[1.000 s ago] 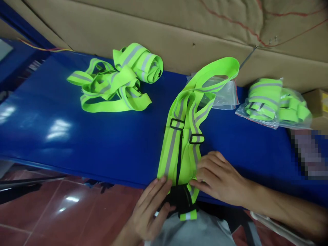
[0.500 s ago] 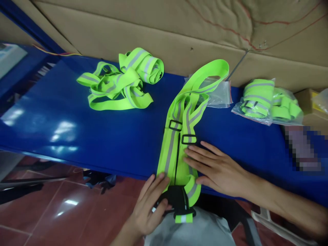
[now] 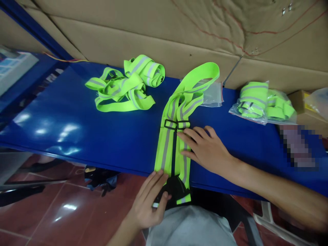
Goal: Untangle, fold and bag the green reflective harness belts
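A neon-green reflective strap vest [image 3: 176,112] lies stretched across the blue table [image 3: 77,133], its far loop leaning on the cardboard wall. My right hand [image 3: 205,147] lies flat with fingers spread on the right strap, just below the black buckles [image 3: 176,124]. At the table's near edge my left hand [image 3: 148,201] pinches the vest's lower end by its black waist piece [image 3: 174,191], fingers on top and thumb under it.
A loose pile of green reflective straps [image 3: 125,87] lies at the back left. Bagged rolled straps [image 3: 263,102] sit at the back right, an empty clear bag [image 3: 211,95] beside the vest. Cardboard sheets [image 3: 166,34] form the back wall. Red tile floor [image 3: 51,212] shows below.
My right hand has slid up the strap away from me, opening from bent fingers to flat. The buckles now sit side by side. The left hand has kept its hold.
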{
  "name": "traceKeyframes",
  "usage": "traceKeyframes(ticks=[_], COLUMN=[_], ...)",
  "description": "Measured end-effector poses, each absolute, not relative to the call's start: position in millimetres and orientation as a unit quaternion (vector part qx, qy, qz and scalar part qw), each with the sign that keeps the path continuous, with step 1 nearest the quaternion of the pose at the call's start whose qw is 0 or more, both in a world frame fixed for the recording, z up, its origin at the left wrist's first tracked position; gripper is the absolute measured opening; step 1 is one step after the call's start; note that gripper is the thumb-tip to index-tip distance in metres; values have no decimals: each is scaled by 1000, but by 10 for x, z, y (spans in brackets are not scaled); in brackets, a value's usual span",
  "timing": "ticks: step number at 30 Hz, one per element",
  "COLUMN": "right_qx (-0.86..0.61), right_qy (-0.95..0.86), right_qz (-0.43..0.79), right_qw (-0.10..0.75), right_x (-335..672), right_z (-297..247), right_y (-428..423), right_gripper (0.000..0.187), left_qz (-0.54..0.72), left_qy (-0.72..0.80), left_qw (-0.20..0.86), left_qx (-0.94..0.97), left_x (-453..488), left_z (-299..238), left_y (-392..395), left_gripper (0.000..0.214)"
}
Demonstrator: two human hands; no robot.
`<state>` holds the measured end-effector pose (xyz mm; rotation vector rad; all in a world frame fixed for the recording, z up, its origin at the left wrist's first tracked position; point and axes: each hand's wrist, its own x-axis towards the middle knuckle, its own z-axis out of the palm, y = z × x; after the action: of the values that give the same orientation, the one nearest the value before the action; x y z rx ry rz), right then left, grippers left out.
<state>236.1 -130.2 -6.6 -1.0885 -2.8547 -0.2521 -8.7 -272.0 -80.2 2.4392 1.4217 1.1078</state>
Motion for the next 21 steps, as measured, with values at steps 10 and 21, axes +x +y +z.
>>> traceKeyframes(ticks=[10, 21], right_qx=[-349, -294], right_qy=[-929, -939], right_qz=[-39, 167], right_qw=[119, 61], right_x=[2296, 2602], right_z=[-119, 106], right_y=[-1193, -2078], right_gripper=[19, 60], left_qz=[436, 321], left_qy=[403, 519], left_qw=[52, 69], left_qx=[803, 789], left_x=[-166, -89], left_z=[-818, -601], left_y=[-2697, -2807], left_gripper=[57, 40])
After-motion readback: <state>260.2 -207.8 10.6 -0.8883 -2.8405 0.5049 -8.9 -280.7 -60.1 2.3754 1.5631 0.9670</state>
